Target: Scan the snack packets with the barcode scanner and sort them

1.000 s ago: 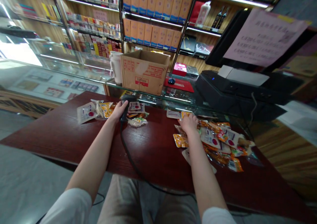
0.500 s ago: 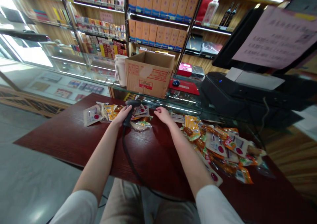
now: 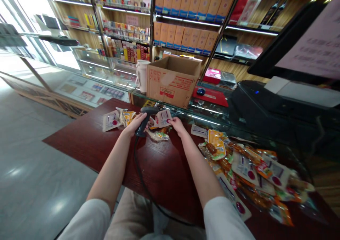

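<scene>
Head view: left hand (image 3: 135,124) closed around black barcode scanner (image 3: 141,127) over red wooden counter (image 3: 79,141), right hand (image 3: 177,126) open with fingertips on snack packet (image 3: 162,118) just beside scanner, packet pile (image 3: 247,172) farther right.

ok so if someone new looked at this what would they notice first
The heap of shiny snack packets on the right of the dark red wooden table catches the eye first. Mid-table, the left hand grips a black corded barcode scanner, and the right hand is at a white packet. Behind them, an open cardboard box sits on the glass counter, before shelves of orange boxes.
</scene>
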Demonstrator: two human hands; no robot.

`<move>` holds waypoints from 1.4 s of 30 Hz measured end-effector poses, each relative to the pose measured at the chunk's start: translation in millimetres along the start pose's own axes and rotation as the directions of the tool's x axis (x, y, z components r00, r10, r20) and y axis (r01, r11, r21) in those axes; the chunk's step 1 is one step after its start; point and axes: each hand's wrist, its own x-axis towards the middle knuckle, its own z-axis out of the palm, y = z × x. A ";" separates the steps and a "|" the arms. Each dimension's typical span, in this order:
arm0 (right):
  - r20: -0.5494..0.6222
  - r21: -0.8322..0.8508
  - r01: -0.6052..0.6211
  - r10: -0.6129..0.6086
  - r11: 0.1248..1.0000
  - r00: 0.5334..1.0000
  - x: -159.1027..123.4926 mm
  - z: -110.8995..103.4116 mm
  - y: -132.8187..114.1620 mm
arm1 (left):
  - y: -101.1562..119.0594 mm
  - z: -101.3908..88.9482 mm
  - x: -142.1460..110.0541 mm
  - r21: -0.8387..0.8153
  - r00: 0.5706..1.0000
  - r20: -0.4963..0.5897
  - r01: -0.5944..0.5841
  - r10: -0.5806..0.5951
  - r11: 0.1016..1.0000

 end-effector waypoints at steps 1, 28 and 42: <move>-0.006 0.033 -0.006 0.006 0.999 1.000 -4.9 -5.5 -0.5 | -0.4 2.5 -4.1 0.027 1.000 0.023 0.003 -0.004 1.000; 0.057 0.238 -0.057 0.045 0.969 0.997 -62.2 -32.8 -27.6 | -38.1 24.1 -40.9 -0.122 0.973 0.228 -0.013 0.041 0.992; -0.123 -0.925 -0.015 -0.261 0.380 0.957 -102.8 -152.3 -14.0 | -35.6 24.4 -36.1 -0.134 0.995 0.063 -0.065 0.074 0.989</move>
